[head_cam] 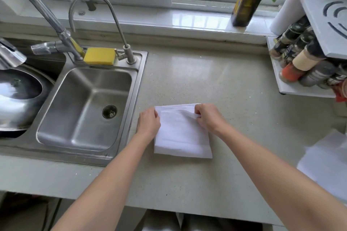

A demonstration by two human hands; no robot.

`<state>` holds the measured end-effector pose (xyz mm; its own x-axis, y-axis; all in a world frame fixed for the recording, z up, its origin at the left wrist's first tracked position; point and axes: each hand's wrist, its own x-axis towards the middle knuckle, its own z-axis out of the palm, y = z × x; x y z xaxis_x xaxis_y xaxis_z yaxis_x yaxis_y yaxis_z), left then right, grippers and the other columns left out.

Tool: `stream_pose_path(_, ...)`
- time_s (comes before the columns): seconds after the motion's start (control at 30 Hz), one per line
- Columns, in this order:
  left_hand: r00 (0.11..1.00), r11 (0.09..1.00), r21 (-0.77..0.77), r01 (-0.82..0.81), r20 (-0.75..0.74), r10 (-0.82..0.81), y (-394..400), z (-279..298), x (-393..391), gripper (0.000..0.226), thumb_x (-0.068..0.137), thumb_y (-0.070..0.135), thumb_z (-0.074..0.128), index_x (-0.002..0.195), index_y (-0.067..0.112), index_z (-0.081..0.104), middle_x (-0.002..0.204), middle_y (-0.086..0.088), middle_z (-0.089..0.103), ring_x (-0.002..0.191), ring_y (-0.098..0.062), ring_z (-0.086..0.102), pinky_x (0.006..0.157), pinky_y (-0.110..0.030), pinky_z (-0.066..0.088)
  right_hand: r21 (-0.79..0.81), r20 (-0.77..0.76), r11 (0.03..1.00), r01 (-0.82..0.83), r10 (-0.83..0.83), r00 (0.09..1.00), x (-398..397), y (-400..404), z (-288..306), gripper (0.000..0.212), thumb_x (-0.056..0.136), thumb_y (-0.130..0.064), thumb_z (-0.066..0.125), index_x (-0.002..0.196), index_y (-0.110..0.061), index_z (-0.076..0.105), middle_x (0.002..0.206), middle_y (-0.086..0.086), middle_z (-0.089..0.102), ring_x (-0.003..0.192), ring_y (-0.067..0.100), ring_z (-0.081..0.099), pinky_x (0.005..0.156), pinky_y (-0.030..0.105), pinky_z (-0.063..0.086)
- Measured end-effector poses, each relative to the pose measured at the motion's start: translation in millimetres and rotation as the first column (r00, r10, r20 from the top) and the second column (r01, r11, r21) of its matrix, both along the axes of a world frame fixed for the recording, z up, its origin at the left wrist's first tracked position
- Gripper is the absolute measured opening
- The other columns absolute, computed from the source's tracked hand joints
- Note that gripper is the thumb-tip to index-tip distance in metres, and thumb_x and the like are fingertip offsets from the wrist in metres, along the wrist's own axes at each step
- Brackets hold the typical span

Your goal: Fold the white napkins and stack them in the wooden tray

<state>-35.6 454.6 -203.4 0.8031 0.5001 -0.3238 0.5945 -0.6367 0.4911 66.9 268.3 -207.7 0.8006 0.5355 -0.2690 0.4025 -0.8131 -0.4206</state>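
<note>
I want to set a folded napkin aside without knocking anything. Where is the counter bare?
Bare countertop lies between the sink, the windowsill and the spice rack, beyond the napkin both hands grip. The front edge is bare too. Crowded: the rack and loose white sheets at right.

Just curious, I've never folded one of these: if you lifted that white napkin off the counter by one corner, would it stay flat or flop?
Probably flop: the napkin looks thin and soft, creasing where the right hand pinches its top edge. It likely weighs very little, lying flat in thin layers. Pushed on the smooth counter, it would probably slide or bunch.
</note>
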Motion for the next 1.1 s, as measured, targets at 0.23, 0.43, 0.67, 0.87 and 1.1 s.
stream_pose_path(0.23, 1.000, 0.999, 0.033, 0.023, -0.018, -0.022, 9.3, -2.6, 10.9, 0.020, 0.098, 0.008, 0.038, 0.092, -0.002, 0.055, 0.098, -0.022, 0.061, 0.094, -0.037, 0.054, 0.071, -0.037, 0.038, 0.020, -0.090, 0.997, 0.080, -0.078, 0.993, 7.2, 11.6, 0.7, 0.010, 0.084, -0.007, 0.048, 0.080, -0.012, 0.041, 0.077, 0.006, 0.048, 0.074, 0.025, 0.043, 0.060, 0.030, 0.027)
stream_pose_path(0.43, 0.992, 0.994, 0.112, -0.008, -0.123, 0.022, 7.7, -10.3, 22.5, 0.019, 0.094, 0.001, 0.039, 0.104, -0.004, 0.054, 0.109, -0.023, 0.060, 0.099, -0.038, 0.058, 0.069, -0.036, 0.039, 0.015, -0.094, 0.982, 0.191, -0.188, 0.978, 10.3, 18.3, -1.8, 0.006, 0.089, -0.010, 0.047, 0.095, -0.007, 0.048, 0.094, 0.018, 0.058, 0.085, 0.030, 0.048, 0.064, 0.031, 0.028)
stream_pose_path(0.67, 0.986, 0.994, 0.109, -0.007, -0.164, 0.025, 11.0, -6.0, 26.7, 0.020, 0.094, 0.002, 0.041, 0.103, -0.008, 0.056, 0.114, -0.026, 0.058, 0.103, -0.038, 0.056, 0.074, -0.037, 0.040, 0.000, -0.098, 0.926, 0.376, -0.375, 0.922, 7.9, 23.7, -0.9, 0.005, 0.092, -0.009, 0.044, 0.096, -0.005, 0.046, 0.093, 0.017, 0.054, 0.078, 0.029, 0.043, 0.064, 0.031, 0.031)
stream_pose_path(0.87, 0.985, 0.995, 0.094, -0.022, -0.166, 0.037, 13.9, -10.3, 26.7, 0.021, 0.096, 0.005, 0.042, 0.101, -0.010, 0.056, 0.111, -0.027, 0.058, 0.100, -0.038, 0.057, 0.069, -0.034, 0.035, -0.009, -0.085, 0.904, 0.427, -0.426, 0.901, 5.9, 25.3, -2.7, 0.010, 0.093, -0.008, 0.042, 0.101, -0.004, 0.048, 0.098, 0.018, 0.056, 0.078, 0.029, 0.044, 0.064, 0.032, 0.033)
stream_pose_path(1.1, 0.986, 0.994, 0.095, -0.051, -0.156, 0.065, 11.8, -9.9, 26.4, 0.023, 0.100, 0.010, 0.044, 0.108, -0.009, 0.054, 0.115, -0.026, 0.057, 0.105, -0.037, 0.055, 0.077, -0.037, 0.042, -0.056, -0.057, 0.885, 0.462, -0.465, 0.883, 6.2, 24.6, -5.6, 0.014, 0.096, -0.012, 0.039, 0.104, -0.004, 0.048, 0.103, 0.018, 0.058, 0.085, 0.033, 0.051, 0.067, 0.035, 0.037)
